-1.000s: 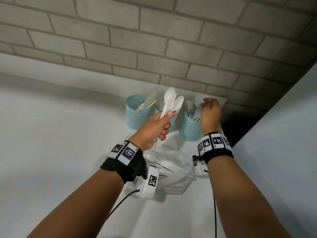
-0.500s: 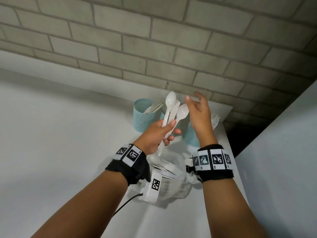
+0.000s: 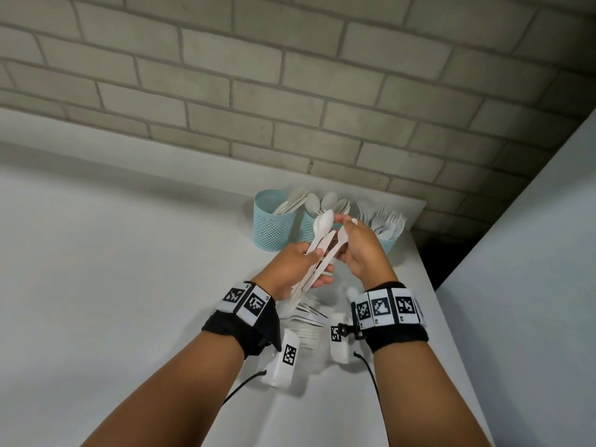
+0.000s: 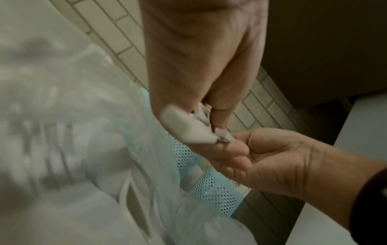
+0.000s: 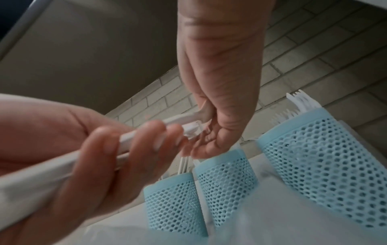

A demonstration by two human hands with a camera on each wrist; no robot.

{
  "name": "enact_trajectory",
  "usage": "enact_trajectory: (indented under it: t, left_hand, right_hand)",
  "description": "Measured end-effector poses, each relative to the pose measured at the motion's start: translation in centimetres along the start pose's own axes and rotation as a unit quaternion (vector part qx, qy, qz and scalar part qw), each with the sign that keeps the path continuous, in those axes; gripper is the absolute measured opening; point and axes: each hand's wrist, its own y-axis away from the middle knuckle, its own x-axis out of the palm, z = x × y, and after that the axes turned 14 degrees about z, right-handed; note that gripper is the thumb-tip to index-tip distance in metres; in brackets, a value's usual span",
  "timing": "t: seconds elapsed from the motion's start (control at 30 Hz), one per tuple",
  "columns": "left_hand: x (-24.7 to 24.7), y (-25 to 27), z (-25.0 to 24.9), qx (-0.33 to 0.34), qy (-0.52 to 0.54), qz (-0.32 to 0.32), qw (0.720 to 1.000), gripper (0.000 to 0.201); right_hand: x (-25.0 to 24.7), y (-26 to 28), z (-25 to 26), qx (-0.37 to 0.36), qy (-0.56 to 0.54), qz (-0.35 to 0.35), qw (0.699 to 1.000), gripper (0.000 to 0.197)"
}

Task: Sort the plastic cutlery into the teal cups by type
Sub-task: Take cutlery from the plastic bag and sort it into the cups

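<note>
Three teal mesh cups stand at the wall: the left cup holds knives, the middle cup spoons, the right cup forks. My left hand grips a bundle of white cutlery, spoons and a knife, tilted up in front of the middle cup. My right hand pinches the spoon on the right of that bundle. In the right wrist view my left hand's fingers curl round the handles, and the cups stand just beyond.
A clear plastic bag with more white cutlery lies on the white table under my wrists. The brick wall is right behind the cups. A white panel rises at the right, past the table's edge.
My right hand left the fork cup and came left to the bundle, where it now pinches a spoon. My left hand kept its grip and tilted the bundle a little lower.
</note>
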Motion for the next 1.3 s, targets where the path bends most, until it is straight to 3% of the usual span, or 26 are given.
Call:
enact_trajectory:
  t: [0.37,0.53,0.6,0.7,0.9,1.13,1.3]
  left_hand:
    - [0.1,0.5,0.2,-0.01,-0.075,-0.014,0.997,0.023]
    - [0.3,0.0,0.7,-0.004,-0.128,-0.046,0.991,0.022]
    - [0.3,-0.1,0.9,-0.004,-0.129,-0.035,0.991,0.019]
    - [0.0,-0.1,1.0,0.004,-0.136,-0.013,0.991,0.012]
    - [-0.2,0.1,0.8,-0.001,-0.096,-0.013,0.995,0.025]
    - [-0.2,-0.1,0.8,-0.017,-0.157,-0.026,0.987,0.023]
    - [0.2,-0.3,1.1,-0.001,-0.254,-0.039,0.966,0.025]
  right_hand:
    - [1.5,0.6,-0.4,-0.044,-0.067,-0.054,0.995,0.017]
    - [1.4,0.5,-1.0,-0.057,0.002,-0.042,0.997,0.017]
    - [1.3,0.4,-1.1,-0.054,0.015,-0.048,0.997,0.004]
    - [1.0,0.3,-0.9,-0.038,0.01,-0.055,0.998,0.014]
    - [0.3,-0.2,-1.4,-0.05,0.053,-0.085,0.994,0.034]
    - [1.1,-0.3,-1.6,-0.038,-0.016,-0.069,0.997,0.012]
    - [1.6,-0.6,-2.2,-0.058,0.021,-0.05,0.997,0.024]
